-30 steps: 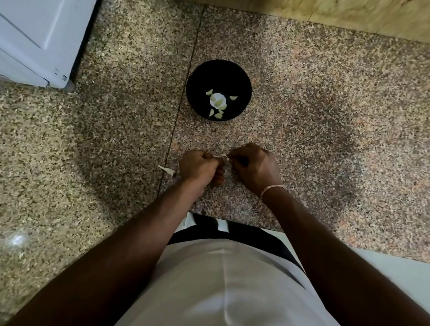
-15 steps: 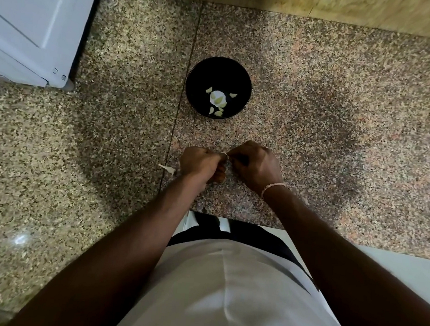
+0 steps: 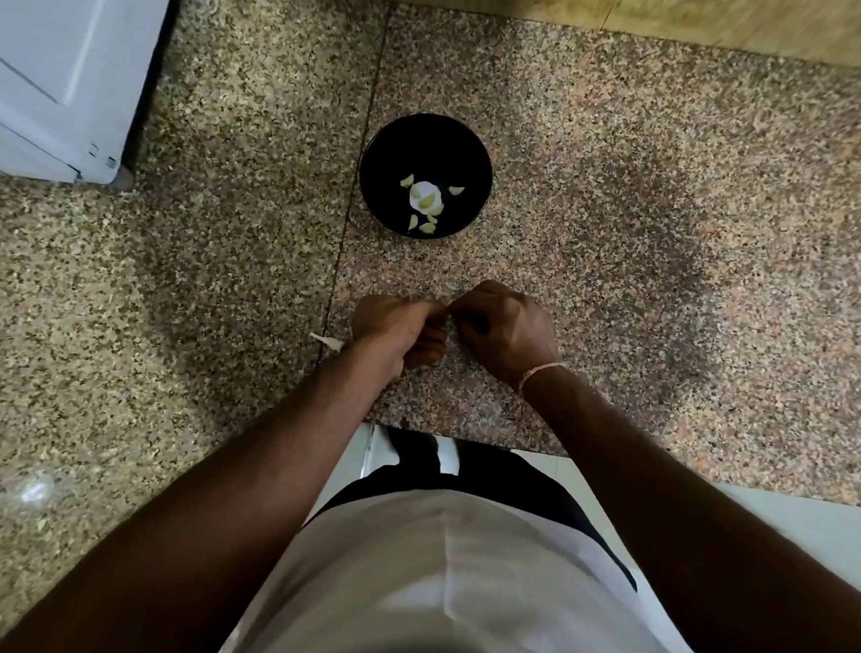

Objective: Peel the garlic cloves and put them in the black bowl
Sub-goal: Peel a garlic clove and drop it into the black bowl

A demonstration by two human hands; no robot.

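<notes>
Bowl [image 3: 377, 188] on counter [image 3: 631, 239], toward back edge, near middle. Peeled cloves [image 3: 426, 203] inside bowl, bunched at centre and near side. My left hand [image 3: 397, 330] and right hand [image 3: 508, 327] between bowl and front edge, fingertips meeting. Peel scrap [image 3: 325, 340] on counter just left of left hand. Appliance [image 3: 53, 49] at back-left corner.

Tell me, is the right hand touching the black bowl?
Apart. The head view shows bare speckled counter between the right hand and the black bowl.
</notes>
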